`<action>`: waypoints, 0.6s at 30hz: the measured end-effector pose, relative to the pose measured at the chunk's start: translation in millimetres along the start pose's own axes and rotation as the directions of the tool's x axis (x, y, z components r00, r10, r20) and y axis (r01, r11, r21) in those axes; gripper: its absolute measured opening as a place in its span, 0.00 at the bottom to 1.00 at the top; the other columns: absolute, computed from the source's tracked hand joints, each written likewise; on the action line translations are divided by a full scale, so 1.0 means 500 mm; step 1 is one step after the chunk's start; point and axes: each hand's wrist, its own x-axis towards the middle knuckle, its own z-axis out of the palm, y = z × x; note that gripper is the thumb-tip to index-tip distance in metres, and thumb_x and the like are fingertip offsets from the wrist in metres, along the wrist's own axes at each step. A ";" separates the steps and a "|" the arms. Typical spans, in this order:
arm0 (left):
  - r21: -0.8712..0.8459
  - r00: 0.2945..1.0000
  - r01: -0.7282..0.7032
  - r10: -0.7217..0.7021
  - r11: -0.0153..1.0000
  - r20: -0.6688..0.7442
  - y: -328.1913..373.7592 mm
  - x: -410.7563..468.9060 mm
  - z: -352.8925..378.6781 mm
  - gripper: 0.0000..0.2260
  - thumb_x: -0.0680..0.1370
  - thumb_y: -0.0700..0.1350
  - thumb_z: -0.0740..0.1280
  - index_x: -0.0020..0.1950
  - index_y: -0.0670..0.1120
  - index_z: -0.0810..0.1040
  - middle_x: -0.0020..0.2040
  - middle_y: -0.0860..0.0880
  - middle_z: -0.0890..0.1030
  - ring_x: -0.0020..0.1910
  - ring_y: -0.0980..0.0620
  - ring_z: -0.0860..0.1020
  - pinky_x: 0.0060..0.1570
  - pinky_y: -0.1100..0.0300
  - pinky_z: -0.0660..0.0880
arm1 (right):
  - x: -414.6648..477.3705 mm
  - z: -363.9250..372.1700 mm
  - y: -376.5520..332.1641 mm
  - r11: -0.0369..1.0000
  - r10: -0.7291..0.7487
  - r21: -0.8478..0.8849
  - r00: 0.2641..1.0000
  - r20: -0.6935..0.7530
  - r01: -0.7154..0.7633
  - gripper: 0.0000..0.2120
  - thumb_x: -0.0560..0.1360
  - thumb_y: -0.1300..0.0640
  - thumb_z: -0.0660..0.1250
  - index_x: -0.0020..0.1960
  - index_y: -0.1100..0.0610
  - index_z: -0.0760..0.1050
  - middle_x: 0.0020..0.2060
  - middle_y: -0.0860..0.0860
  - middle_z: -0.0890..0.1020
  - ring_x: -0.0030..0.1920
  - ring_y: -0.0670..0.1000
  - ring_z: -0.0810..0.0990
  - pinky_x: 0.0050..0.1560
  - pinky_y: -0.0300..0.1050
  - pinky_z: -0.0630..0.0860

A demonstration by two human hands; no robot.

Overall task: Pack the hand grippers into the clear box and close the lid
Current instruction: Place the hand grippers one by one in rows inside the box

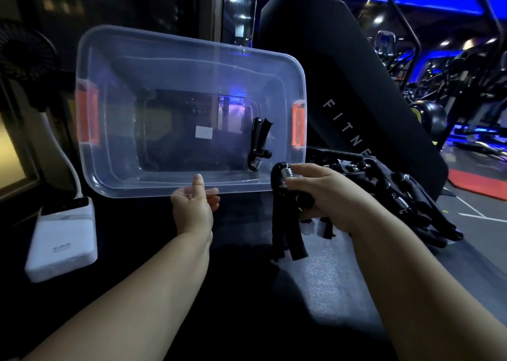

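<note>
Packing has barely begun: one hand gripper (258, 143) lies inside the clear box (189, 185), which is tipped toward the camera; a pile of grippers (406, 196) waits on the desk (315, 278) to its right, and no lid is in view. The left hand (193, 207) pinches the box's near rim, thumb on top. The right hand (326, 196) is closed around another gripper (285, 212) by its spring end, just beside the rim.
</note>
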 end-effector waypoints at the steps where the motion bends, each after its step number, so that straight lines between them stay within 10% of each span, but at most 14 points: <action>1: -0.003 1.000 -0.001 0.001 1.000 0.001 0.000 0.000 0.000 0.16 0.81 0.53 0.60 0.56 0.39 0.70 0.37 0.47 0.82 0.31 0.54 0.77 0.33 0.63 0.76 | 0.003 -0.005 -0.004 0.997 -0.011 -0.071 1.000 -0.027 0.009 0.14 0.76 0.60 0.67 0.60 0.49 0.76 0.45 0.52 0.83 0.41 0.53 0.82 0.40 0.52 0.82; 13: -0.021 1.000 0.013 -0.013 1.000 0.004 -0.003 0.004 0.000 0.14 0.81 0.53 0.61 0.53 0.41 0.70 0.37 0.47 0.82 0.31 0.53 0.77 0.33 0.63 0.76 | 0.007 -0.023 -0.010 0.876 -0.130 -0.478 0.985 -0.113 0.061 0.24 0.74 0.47 0.69 0.69 0.42 0.71 0.41 0.48 0.82 0.40 0.54 0.85 0.40 0.54 0.83; 18: -0.010 1.000 -0.008 0.008 1.000 0.005 -0.003 0.002 0.000 0.12 0.81 0.53 0.61 0.49 0.43 0.70 0.37 0.47 0.82 0.31 0.54 0.77 0.33 0.63 0.76 | -0.006 -0.031 -0.022 0.670 -0.102 -0.735 0.994 0.042 0.100 0.47 0.66 0.46 0.77 0.77 0.45 0.54 0.67 0.50 0.73 0.45 0.46 0.82 0.47 0.38 0.77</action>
